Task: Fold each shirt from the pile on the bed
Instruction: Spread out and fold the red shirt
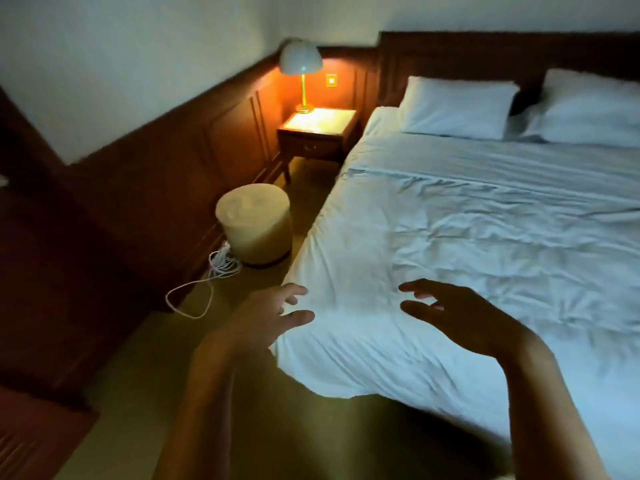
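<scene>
Rumpled bed (485, 220); left hand (263, 320), right hand (460, 317) empty, spread.

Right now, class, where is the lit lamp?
The lamp stands on the bedside table, upper centre-left in the head view, left of the headboard.

L hand (266, 317), R hand (453, 317) spread, seemingly above rumpled bed (485, 220) edge.

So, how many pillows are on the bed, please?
2. The first pillow lies at the head of the bed, nightstand side; the second pillow sits beside it, cut off at the frame's edge. More may be hidden.
</scene>
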